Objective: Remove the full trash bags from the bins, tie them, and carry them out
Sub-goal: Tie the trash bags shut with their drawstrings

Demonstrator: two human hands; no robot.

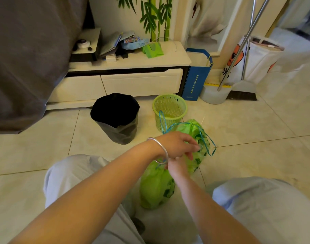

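Two full green trash bags lie on the tiled floor between my knees. The near bag is cinched at its top. The far bag has blue drawstrings looping loose around it. My left hand, with a silver bangle on the wrist, pinches a blue string above the far bag. Partly hidden under the left wrist, my right hand grips string at the near bag's neck. Behind the bags stand an unlined green perforated bin and a bin lined with a black bag.
A cream TV cabinet with clutter runs along the wall behind the bins. A blue paper bag, a white bucket, a broom and a white laundry bag stand at the right. A grey cloth hangs at left.
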